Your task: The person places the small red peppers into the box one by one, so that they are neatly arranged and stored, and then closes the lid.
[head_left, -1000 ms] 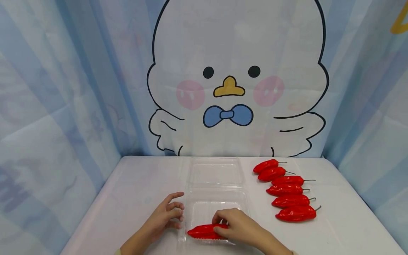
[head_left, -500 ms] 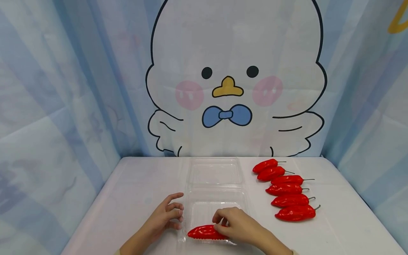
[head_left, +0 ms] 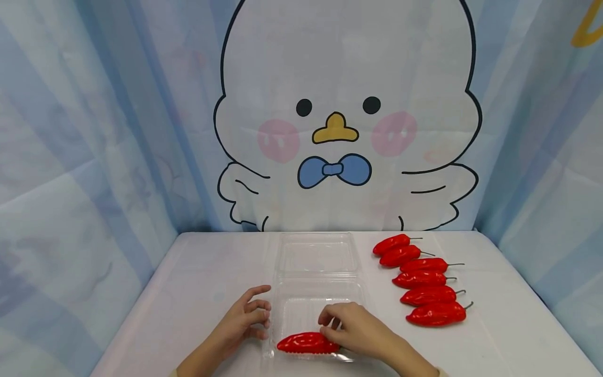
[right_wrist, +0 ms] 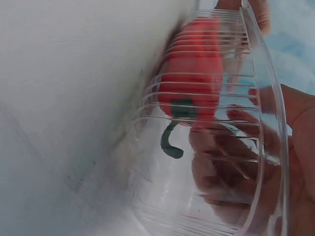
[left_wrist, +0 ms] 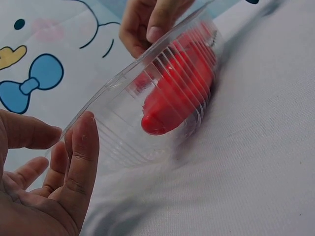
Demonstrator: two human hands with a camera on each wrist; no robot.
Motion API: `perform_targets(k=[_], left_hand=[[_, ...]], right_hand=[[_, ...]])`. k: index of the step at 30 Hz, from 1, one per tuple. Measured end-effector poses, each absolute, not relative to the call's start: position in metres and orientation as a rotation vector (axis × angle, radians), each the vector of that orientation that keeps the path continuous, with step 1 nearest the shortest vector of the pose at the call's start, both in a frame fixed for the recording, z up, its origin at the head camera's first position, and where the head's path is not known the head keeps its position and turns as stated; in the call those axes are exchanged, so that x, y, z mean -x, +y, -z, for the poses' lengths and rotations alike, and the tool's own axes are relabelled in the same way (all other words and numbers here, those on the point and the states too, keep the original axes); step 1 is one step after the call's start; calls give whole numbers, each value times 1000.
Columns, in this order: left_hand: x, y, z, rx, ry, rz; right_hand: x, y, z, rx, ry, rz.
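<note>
A red pepper (head_left: 306,343) lies in the near part of a clear plastic container (head_left: 297,314), resting crosswise along its near wall, tip to the left and stem end to the right. The right wrist view shows its hooked green stem (right_wrist: 170,140) through the container's ribbed side. The right hand (head_left: 355,327) hovers over the stem end, fingers loosely bent and thumb close to the pepper's upper side; its grip looks released, with the pepper lying free of the fingers, though whether the thumb tip brushes it one cannot tell. The left hand (head_left: 240,322) is at the container's left edge, its grip slack and holding nothing, fingers spread toward the rim; the left wrist view sets the fingertips right by that edge, and contact is hard to judge.

The container's clear lid (head_left: 317,256) lies folded back on the far side of the white counter (head_left: 221,267). To the right of the container, six more red peppers (head_left: 435,315) lie one behind another in a close column, their thin stems all toward the right, the two farthest set a little more to the left. Behind the counter hangs a pale blue and white curtain (head_left: 89,209) printed with a large white chick (head_left: 346,68) wearing a blue bow tie (head_left: 333,169)
</note>
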State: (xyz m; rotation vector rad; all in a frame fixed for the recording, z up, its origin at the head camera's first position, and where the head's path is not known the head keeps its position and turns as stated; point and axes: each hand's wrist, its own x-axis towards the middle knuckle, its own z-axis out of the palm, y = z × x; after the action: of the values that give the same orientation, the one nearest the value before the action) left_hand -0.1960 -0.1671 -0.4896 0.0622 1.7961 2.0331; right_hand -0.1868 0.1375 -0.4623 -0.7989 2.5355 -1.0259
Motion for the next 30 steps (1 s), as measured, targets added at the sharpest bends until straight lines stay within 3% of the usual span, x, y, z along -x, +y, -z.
perform_targets(k=[30], left_hand=[[197, -167, 488, -9, 1825, -2002]], right_hand=[[181, 181, 433, 753, 2796, 910]])
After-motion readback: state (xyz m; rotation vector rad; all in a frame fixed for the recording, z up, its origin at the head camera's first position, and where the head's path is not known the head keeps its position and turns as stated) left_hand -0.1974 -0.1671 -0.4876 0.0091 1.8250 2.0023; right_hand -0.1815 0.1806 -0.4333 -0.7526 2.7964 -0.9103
